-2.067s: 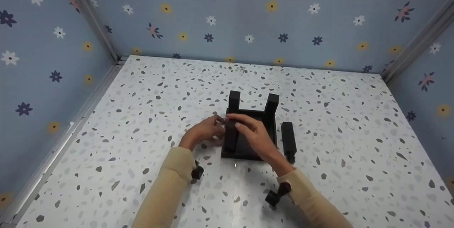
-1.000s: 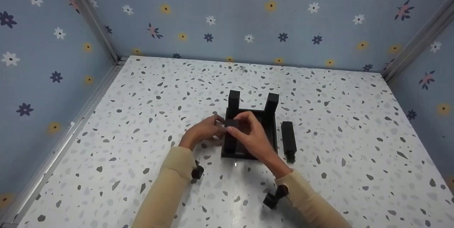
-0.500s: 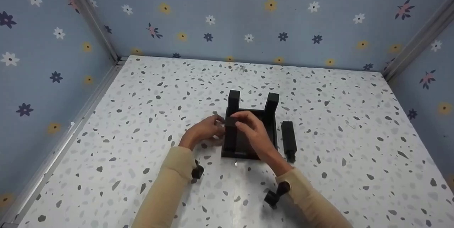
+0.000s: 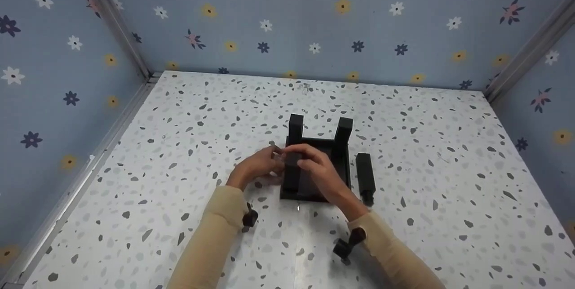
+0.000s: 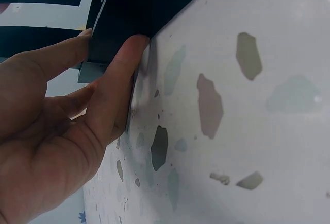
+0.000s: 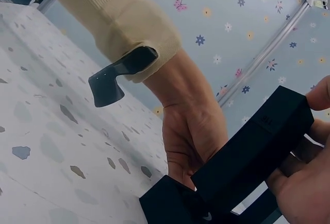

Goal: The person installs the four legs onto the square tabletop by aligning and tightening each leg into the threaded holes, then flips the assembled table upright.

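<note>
A small black table [image 4: 305, 197] lies upside down on the speckled surface, its legs pointing up. My right hand [image 4: 324, 175] pinches the upper end of the near-left leg [image 4: 292, 177] between thumb and fingers; the right wrist view shows this leg [image 6: 252, 147] tilted across the picture. Low at the left side, my left hand [image 4: 259, 164] holds the edge of the tabletop, its fingers against the black wall [image 5: 129, 18] in the left wrist view. Two far legs, left [image 4: 295, 128] and right [image 4: 344, 131], stand upright. The joint under the near-left leg is hard to make out.
A loose black leg [image 4: 365, 172] lies right of the table, its narrower peg end [image 4: 368, 198] toward me. Flower-patterned panels [image 4: 296, 24] enclose the white speckled tabletop [image 4: 215, 113] at the back and sides. A black wrist device [image 4: 343, 247] hangs under my right forearm.
My right fingers have shifted back and forth around the leg's top; the index finger now reaches across to its left side. My left hand, the table and the loose leg stay in place.
</note>
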`<state>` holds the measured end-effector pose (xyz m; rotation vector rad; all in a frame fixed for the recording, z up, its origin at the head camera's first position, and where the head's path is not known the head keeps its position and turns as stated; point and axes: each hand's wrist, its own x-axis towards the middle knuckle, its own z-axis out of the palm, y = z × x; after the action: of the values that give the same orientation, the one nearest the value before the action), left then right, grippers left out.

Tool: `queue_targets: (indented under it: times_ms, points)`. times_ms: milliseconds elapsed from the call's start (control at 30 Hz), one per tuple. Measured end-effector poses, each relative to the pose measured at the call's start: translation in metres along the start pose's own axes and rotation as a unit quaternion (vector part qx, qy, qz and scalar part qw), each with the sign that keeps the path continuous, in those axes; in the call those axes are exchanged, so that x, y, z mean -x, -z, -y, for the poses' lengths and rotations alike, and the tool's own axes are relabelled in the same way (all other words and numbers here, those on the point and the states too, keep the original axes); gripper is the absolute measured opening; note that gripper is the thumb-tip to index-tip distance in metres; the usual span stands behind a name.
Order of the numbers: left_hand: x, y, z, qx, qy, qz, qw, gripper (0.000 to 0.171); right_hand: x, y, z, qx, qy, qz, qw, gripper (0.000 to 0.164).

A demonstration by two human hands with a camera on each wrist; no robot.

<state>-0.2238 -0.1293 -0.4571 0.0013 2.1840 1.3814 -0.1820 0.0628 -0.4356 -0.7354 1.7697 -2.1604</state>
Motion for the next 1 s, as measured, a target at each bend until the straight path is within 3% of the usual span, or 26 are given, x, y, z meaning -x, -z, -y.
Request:
queue_targets:
  times_ms: [333, 933, 1000]
  points:
    - [-0.001, 0.000, 0.002, 0.025, 0.004, 0.003, 0.9997, 0.051, 0.003, -0.006, 0.004, 0.027, -0.001, -0.028, 0.999, 0.035]
    - [-0.002, -0.001, 0.001, 0.006, 0.008, -0.006, 0.9999, 0.051, 0.005, -0.009, -0.004, 0.125, 0.024, -0.098, 0.987, 0.032]
    - [-0.003, -0.001, 0.001, 0.006, 0.009, -0.004, 0.9999, 0.051, 0.007, -0.013, 0.003, 0.127, 0.017, -0.106, 0.986, 0.032]
